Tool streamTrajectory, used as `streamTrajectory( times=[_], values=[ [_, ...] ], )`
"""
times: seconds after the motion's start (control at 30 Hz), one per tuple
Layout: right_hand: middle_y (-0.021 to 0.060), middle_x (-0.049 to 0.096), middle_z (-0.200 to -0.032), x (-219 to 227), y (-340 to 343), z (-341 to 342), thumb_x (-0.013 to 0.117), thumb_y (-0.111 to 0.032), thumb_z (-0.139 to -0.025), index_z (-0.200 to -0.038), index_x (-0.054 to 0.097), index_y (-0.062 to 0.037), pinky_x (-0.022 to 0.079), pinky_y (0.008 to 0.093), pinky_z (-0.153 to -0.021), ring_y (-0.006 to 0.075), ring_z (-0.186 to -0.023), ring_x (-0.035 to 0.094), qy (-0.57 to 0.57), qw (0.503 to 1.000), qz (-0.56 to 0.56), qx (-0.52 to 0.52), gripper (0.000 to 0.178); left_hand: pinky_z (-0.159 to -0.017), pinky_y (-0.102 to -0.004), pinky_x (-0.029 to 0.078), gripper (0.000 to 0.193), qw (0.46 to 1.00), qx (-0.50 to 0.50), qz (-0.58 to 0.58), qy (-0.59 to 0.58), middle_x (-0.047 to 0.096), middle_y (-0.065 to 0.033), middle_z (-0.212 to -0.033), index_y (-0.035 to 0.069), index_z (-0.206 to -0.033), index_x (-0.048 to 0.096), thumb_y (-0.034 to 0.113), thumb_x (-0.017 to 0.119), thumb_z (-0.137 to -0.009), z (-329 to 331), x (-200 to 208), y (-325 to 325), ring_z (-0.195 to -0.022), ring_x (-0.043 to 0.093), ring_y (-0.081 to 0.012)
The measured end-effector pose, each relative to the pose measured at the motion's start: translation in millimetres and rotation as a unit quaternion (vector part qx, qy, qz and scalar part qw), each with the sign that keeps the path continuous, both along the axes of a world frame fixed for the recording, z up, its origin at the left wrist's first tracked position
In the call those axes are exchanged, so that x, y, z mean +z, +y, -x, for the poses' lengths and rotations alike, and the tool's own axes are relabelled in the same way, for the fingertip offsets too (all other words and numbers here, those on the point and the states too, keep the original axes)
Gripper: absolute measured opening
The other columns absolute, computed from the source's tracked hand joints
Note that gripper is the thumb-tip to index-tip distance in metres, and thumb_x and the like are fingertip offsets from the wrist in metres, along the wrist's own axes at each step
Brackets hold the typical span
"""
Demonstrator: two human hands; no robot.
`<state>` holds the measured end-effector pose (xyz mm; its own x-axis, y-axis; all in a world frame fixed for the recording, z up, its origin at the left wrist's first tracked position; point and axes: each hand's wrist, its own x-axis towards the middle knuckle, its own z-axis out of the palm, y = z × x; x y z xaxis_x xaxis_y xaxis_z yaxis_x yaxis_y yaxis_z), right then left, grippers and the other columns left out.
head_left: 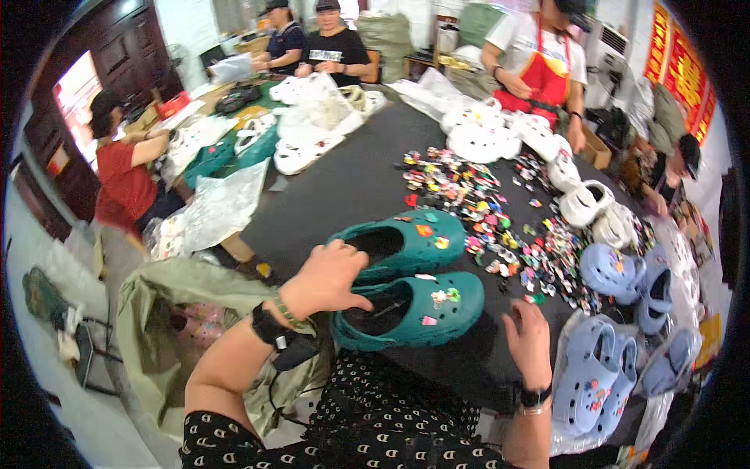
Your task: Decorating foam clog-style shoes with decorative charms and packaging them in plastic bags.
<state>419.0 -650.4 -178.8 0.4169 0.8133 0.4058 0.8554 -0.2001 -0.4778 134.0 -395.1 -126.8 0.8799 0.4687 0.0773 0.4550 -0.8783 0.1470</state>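
Observation:
A pair of teal-green clogs lies side by side on the dark table, toes to the right. The far clog (437, 238) and the near clog (449, 309) both carry small colourful charms on their toes. My left hand (324, 285) grips the pair at the heel end, fingers over the far clog's opening and thumb at the near one's rim. To the right of the toes, my right hand (527, 336) hovers low by the table, thumb apart from the fingers. Close to its fingertips is a small green and red charm (535, 298); I see nothing held there.
A wide heap of loose charms (508, 227) spreads beyond the clogs. Light-blue clogs (582, 383) stand at right, white clogs (484, 141) farther back. An olive sack (148, 313) sits at left. Several people work around the table, one in a red apron (539, 82).

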Motion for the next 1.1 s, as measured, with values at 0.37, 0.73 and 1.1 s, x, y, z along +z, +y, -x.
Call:
streamTrajectory(
  times=[0.37, 0.73, 1.1],
  values=[
    [0.0202, 0.053, -0.113, -46.7, -31.2, 32.5, 0.062, 0.001, -0.080, -0.106, 0.057, 0.0018, 0.040, 0.0463, -0.094, 0.0391, -0.106, 0.049, -0.019, 1.000, 0.022, 0.004, 0.026, -0.063, -0.0480, 0.043, 0.028, 0.984, -0.047, 0.008, -0.171, 0.056, -0.0120, -0.070, 0.008, -0.079, 0.055, 0.029, 0.073, -0.077, 2.6, -30.2, -9.3, -0.074, 0.058, -0.0358],
    [0.0198, 0.052, -0.111, -33.3, -27.7, 37.1, 0.062, 0.001, -0.078, -0.106, 0.056, 0.0009, 0.040, 0.0469, -0.092, 0.0382, -0.104, 0.049, -0.011, 0.999, 0.041, -0.008, 0.029, -0.065, -0.0474, 0.046, 0.026, 0.947, 0.169, 0.042, -0.269, 0.060, -0.0180, -0.076, 0.004, -0.082, 0.057, 0.024, 0.074, -0.077, 23.3, -0.2, 33.7, -0.077, 0.060, -0.0402],
    [0.0203, 0.057, -0.112, -11.5, -17.5, 39.5, 0.061, -0.002, -0.084, -0.108, 0.059, 0.0006, 0.043, 0.0469, -0.093, 0.0389, -0.103, 0.053, -0.029, 0.999, 0.036, 0.010, 0.024, -0.064, -0.0458, 0.045, 0.036, 0.896, 0.348, -0.096, -0.257, 0.061, -0.0186, -0.074, 0.000, -0.071, 0.057, 0.029, 0.079, -0.070, 40.6, 37.8, 228.2, -0.071, 0.060, -0.0369]
  ],
)
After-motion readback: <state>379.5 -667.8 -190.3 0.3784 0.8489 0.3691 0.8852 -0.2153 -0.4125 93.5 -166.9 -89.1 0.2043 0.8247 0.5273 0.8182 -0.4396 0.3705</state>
